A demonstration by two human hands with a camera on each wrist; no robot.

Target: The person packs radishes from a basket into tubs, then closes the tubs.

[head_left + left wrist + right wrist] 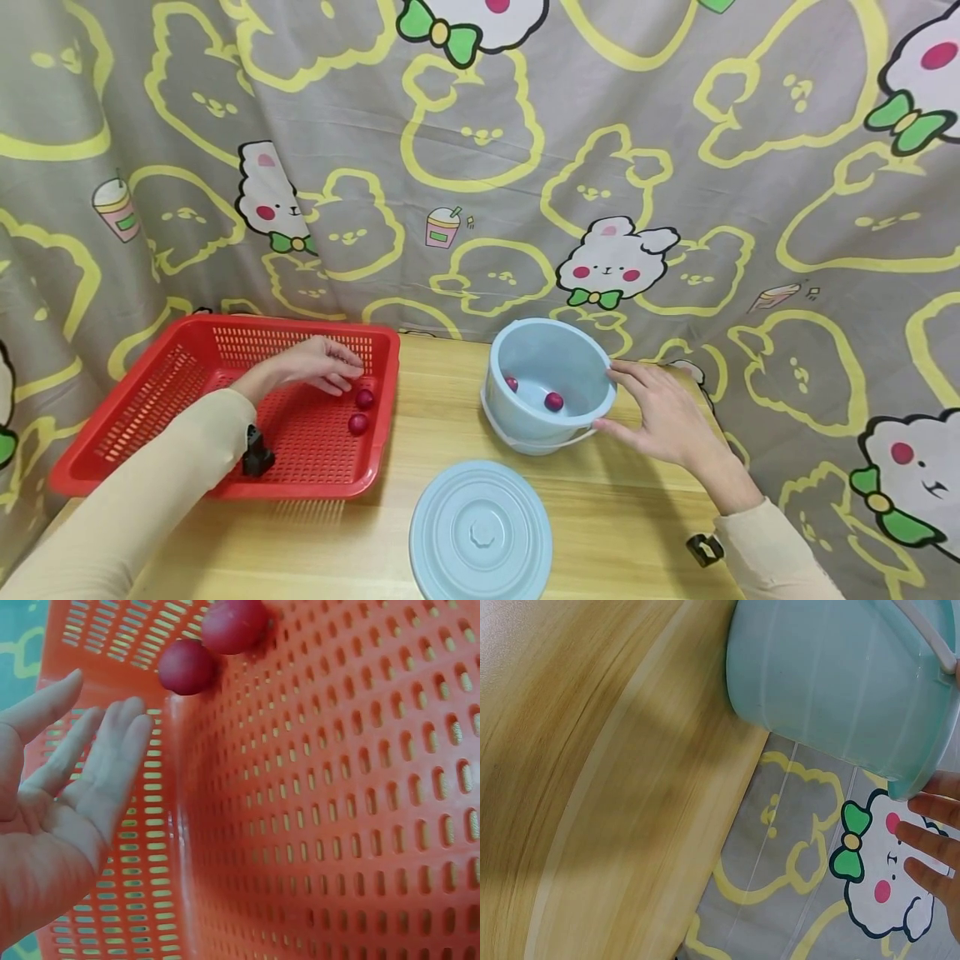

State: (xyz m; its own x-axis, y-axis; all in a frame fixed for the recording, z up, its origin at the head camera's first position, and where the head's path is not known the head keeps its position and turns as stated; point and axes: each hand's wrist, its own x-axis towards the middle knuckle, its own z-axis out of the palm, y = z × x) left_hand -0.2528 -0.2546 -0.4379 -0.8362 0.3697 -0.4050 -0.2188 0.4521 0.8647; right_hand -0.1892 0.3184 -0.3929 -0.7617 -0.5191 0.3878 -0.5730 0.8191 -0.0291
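Inside the red basket (396, 375), my left hand (321, 365) holds nothing, its fingers spread close to two small red balls (364, 399) on the basket floor. The left wrist view shows the palm and separated fingers of the left hand (67, 795) below the balls (186, 667), apart from them. My right hand (663, 417) touches the rim of a light blue bucket (525, 429) with its thumb and fingertips, the fingers mostly straight. Two red balls (553, 402) lie in the bucket. In the right wrist view, fingers (934, 806) meet the bucket's rim (911, 784).
A round blue lid (480, 533) lies on the wooden table (315, 550) in front of the bucket. The bucket's pale handle (517, 443) hangs down its near side. Behind the table and at both sides hangs a patterned grey curtain (495, 275).
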